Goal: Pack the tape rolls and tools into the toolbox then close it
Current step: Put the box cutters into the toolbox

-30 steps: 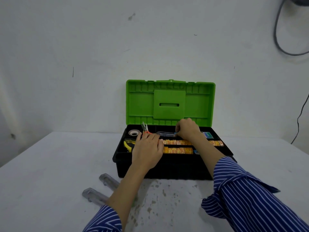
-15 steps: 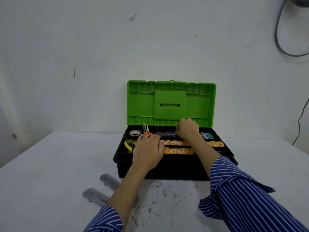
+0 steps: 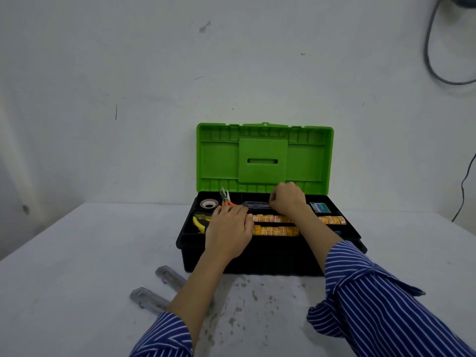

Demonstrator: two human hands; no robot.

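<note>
The black toolbox (image 3: 247, 261) stands open at the table's middle, its green lid (image 3: 265, 158) upright against the wall. Inside lie two rows of orange-yellow tape rolls (image 3: 277, 231), a beige tape roll (image 3: 208, 203) at the back left, orange-handled pliers (image 3: 225, 197), a yellow tool (image 3: 198, 222) and a small green-blue box (image 3: 320, 207). My left hand (image 3: 229, 229) rests flat, fingers straight, on the left end of the tape rows. My right hand (image 3: 288, 199) has curled fingers pinching a clear plastic case (image 3: 255, 204) in the back compartment.
Two clear plastic cases (image 3: 152, 300) lie on the white table (image 3: 77, 266) in front of the toolbox, left of my left forearm. Dark stains mark the table near the front. Cables hang on the wall at the right.
Almost nothing moves. My right hand has crept slightly back toward the lid with the clear case; my left hand stays on the tape rolls.
</note>
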